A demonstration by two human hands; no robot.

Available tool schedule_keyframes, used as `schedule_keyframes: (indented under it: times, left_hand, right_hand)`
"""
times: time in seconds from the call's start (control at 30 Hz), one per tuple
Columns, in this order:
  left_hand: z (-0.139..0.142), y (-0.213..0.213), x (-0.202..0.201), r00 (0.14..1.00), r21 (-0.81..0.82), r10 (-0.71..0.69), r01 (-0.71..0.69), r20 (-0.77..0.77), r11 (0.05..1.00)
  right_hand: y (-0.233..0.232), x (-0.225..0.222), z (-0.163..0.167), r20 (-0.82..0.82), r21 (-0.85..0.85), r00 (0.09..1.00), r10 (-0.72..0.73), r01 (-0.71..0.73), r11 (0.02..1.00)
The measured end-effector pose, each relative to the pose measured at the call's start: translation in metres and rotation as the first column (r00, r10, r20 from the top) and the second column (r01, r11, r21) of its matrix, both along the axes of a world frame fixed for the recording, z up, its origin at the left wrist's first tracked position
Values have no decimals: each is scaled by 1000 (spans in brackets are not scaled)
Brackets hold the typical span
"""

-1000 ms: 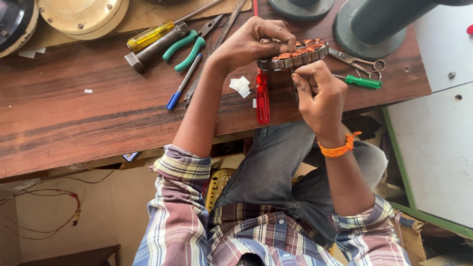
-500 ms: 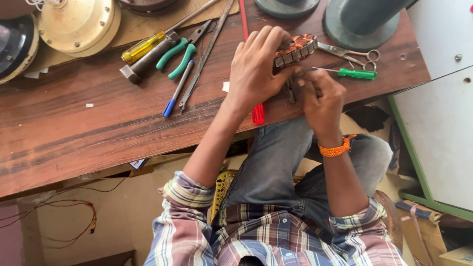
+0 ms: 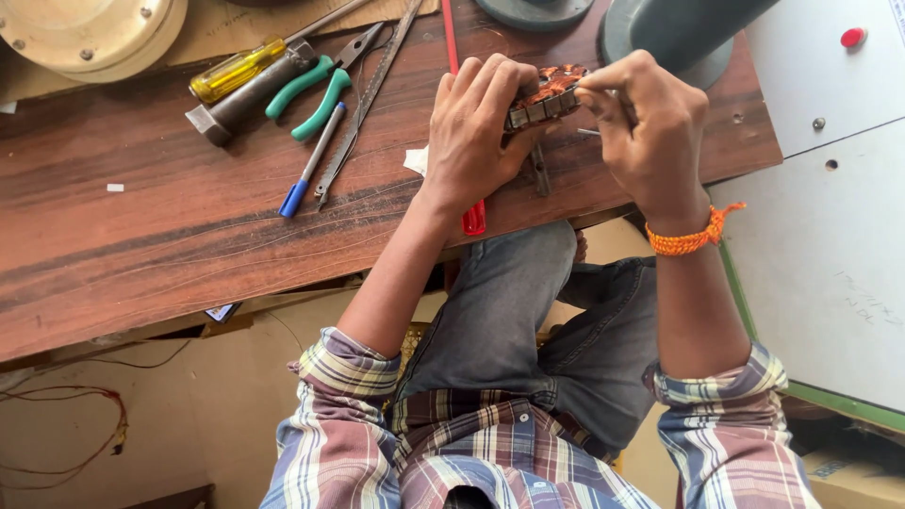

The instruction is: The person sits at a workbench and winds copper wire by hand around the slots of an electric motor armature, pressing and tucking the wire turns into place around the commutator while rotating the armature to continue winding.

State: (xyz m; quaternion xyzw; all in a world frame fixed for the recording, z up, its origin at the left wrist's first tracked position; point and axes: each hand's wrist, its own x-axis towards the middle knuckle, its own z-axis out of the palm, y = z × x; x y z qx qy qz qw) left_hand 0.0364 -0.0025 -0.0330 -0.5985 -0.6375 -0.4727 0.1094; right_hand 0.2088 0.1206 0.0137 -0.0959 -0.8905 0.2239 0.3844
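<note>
**Two hands on a wound stator at the bench edge**

The left hand point(image 3: 476, 132) is curled over a stator point(image 3: 545, 94), a metal ring with copper-coloured windings, its fingers wrapped across the top and gripping it. The right hand point(image 3: 650, 132) meets the stator from the other side, thumb and fingers pressed together in a pinch at the ring's edge (what sits between the fingertips is too small to tell). An orange band point(image 3: 693, 236) circles the right wrist. The stator is held just above the near edge of the wooden bench point(image 3: 170, 236), over the person's lap.

Under the left hand lies a red-handled tool point(image 3: 473, 219), its handle end showing just beside the wrist, and a scrap of white paper point(image 3: 416, 160) peeks out by the thumb. Further left on the bench, well apart from the hands, lie a blue pen point(image 3: 311, 165), green-handled pliers point(image 3: 316, 94), a yellow-handled screwdriver point(image 3: 236, 71), a hammer point(image 3: 247, 94) and a thin metal blade point(image 3: 368, 99). A cream round housing point(image 3: 90, 33) sits at the far left corner. Behind the hands stands a grey round base point(image 3: 674, 38). A white cabinet point(image 3: 839, 217) stands to the right.
</note>
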Motion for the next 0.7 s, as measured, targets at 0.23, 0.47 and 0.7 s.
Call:
schedule_keyframes:
  times: [0.23,0.47,0.7]
  left_hand:
    - [1,2,4,1000,46,9,-8,-17,999]
    - [16,9,12,977,17,107,-111,182,994]
    - [14,38,-5,804,-141,-8,113,594,984]
  right_hand:
    - [24,-20,15,89,109,992,89,-98,989]
    - [34,-48,36,120,181,973,200,-219,959]
    - [25,-47,49,246,142,969,-6,-29,989]
